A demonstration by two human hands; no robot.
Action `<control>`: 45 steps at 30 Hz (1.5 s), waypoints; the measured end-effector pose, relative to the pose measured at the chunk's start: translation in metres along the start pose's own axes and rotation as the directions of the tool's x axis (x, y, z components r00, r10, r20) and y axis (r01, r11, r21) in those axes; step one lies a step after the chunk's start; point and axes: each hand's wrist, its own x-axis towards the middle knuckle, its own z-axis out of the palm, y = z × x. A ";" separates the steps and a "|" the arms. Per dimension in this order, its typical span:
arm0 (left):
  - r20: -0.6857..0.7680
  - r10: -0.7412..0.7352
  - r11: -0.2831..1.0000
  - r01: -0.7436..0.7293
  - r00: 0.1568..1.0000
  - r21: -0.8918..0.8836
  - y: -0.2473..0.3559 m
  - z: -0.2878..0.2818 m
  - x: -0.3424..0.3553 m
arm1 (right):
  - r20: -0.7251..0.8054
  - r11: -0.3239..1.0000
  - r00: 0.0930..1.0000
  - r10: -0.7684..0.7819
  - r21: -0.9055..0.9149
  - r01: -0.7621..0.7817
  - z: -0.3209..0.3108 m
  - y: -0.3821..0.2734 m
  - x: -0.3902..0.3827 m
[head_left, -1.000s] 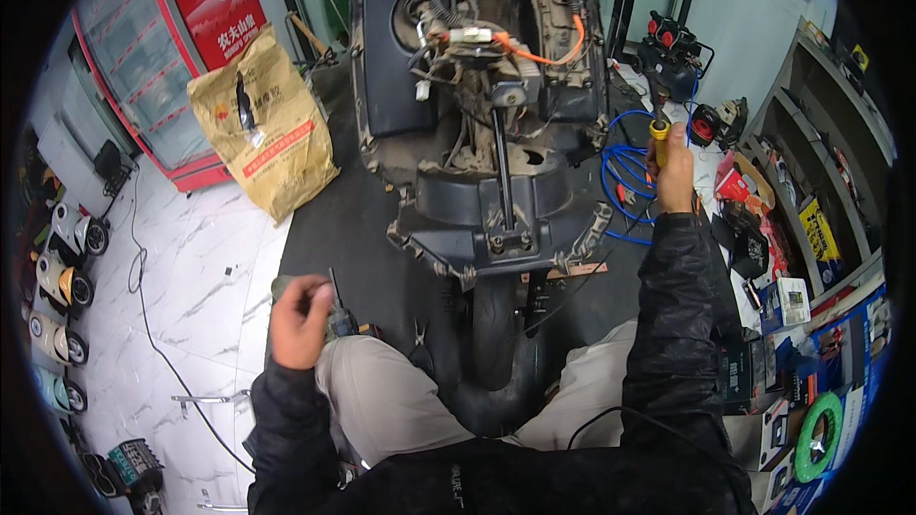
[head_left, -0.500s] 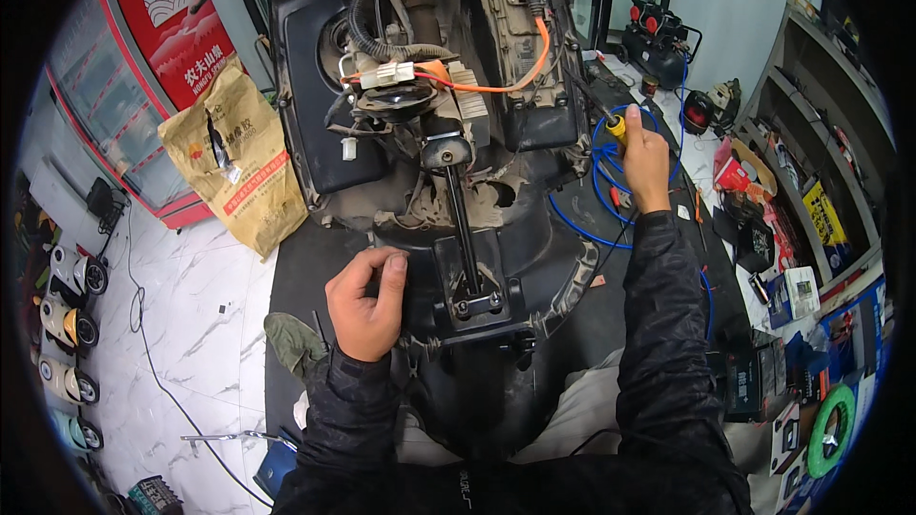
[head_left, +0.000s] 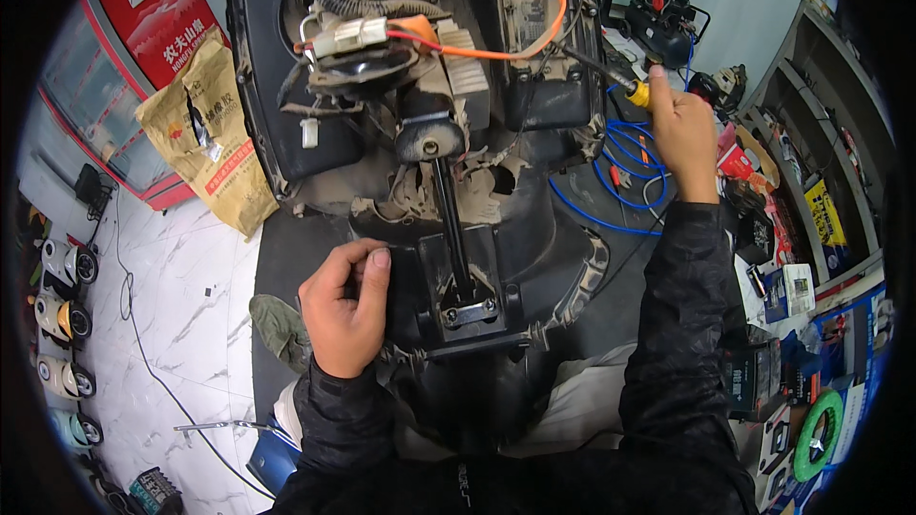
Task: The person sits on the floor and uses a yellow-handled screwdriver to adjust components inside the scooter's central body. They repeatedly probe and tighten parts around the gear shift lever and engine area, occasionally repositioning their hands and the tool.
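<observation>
One black vehicle body (head_left: 334, 193), opened up and dusty, is seen, with two bare hands placed about it. On it are counted one orange cable (head_left: 487, 54), two white connectors (head_left: 348, 36), one grey finned block (head_left: 468, 76) and one black rod (head_left: 451, 224); to its right, one coil of blue hose (head_left: 631, 149) and one compressor (head_left: 661, 27) (red fittings are shown on top of it); to its left, one brown paper sack (head_left: 212, 148) and, farther out, four small scooters (head_left: 63, 318) in a row. One yellow-handled screwdriver (head_left: 641, 93) is held at the right edge of the vehicle body. Its long axis is slanted, with the shaft pointed up and leftward, toward the vehicle body, and the handle toward the lower right; whether the body is touched by the tip cannot be told. The handle is enclosed by the fingers of the right hand (head_left: 682, 138), which are closed around it, with the thumb laid near its front end and the shaft projected beyond the fist. The left hand (head_left: 348, 310) is placed beside the near left part of the vehicle body, well apart from the screwdriver; its fingers are loosely curled, a gap is left between them and the thumb, and nothing is seen held there. Whether the body is touched by that thumb cannot be told.
</observation>
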 end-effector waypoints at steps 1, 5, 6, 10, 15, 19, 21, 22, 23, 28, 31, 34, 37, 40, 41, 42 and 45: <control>0.005 0.003 1.000 -0.003 1.000 0.001 0.001 0.000 0.000 | -0.013 1.000 1.000 0.010 -0.026 -0.010 -0.006 -0.004 -0.002; 0.017 0.028 1.000 -0.028 0.999 -0.007 0.004 0.000 -0.002 | 0.007 0.993 0.997 0.077 -0.086 -0.076 -0.027 -0.015 -0.012; 0.015 0.041 0.999 -0.041 0.999 -0.009 0.004 0.001 -0.002 | -0.010 0.993 0.998 0.066 -0.094 -0.067 -0.029 -0.017 -0.014; 0.010 0.066 0.998 -0.066 0.998 -0.008 0.004 0.000 -0.005 | -0.045 0.982 0.993 0.105 -0.152 -0.110 -0.032 -0.021 -0.020; -0.003 0.102 0.995 -0.102 0.995 0.012 0.003 -0.002 -0.007 | -0.036 0.978 0.993 0.113 -0.172 -0.118 -0.030 -0.020 -0.022; -0.009 0.097 0.995 -0.097 0.995 0.034 0.004 0.000 -0.009 | -0.016 0.983 0.997 0.077 -0.166 -0.078 -0.024 -0.016 -0.022; -0.018 0.122 0.992 -0.121 0.992 0.034 0.004 0.001 -0.009 | -0.047 0.983 0.996 0.078 -0.163 -0.085 -0.019 -0.013 -0.024; -0.024 0.126 0.991 -0.124 0.992 0.046 0.004 0.001 -0.009 | -0.063 0.983 0.995 0.080 -0.163 -0.089 -0.017 -0.011 -0.024; -0.025 0.135 0.990 -0.134 0.991 0.040 0.005 0.002 -0.009 | -0.067 0.985 0.995 0.079 -0.149 -0.088 -0.016 -0.010 -0.025; -0.034 0.144 0.988 -0.142 0.989 0.055 0.004 0.002 -0.009 | -0.025 0.989 0.993 0.112 -0.091 -0.114 -0.016 0.002 -0.022; -0.031 0.145 0.986 -0.142 0.989 0.082 0.004 0.002 -0.010 | 0.005 0.990 0.991 0.134 0.042 -0.134 -0.016 0.007 -0.019; -0.051 0.171 0.984 -0.167 0.984 0.067 0.005 0.000 -0.011 | -0.001 0.971 0.986 0.169 0.173 -0.167 -0.018 0.011 -0.018; -0.048 0.192 0.980 -0.189 0.980 0.064 0.007 0.000 -0.011 | 0.044 0.959 0.984 0.171 0.222 -0.176 -0.022 0.013 -0.017; -0.015 0.191 0.977 -0.188 0.982 0.098 0.008 0.003 -0.011 | 0.114 0.962 0.982 0.152 0.209 -0.173 -0.023 0.013 -0.012; -0.001 0.184 0.977 -0.183 0.983 0.108 0.008 0.004 -0.012 | 0.114 0.955 0.983 0.145 0.245 -0.169 -0.022 0.013 -0.011; 0.006 0.189 0.976 -0.189 0.982 0.110 0.008 0.006 -0.012 | 0.114 0.948 0.981 0.154 0.263 -0.179 -0.020 0.013 -0.011; 0.017 0.152 0.977 -0.153 0.988 0.149 0.007 0.005 -0.013 | 0.110 0.941 0.980 0.168 0.279 -0.193 -0.011 0.011 -0.013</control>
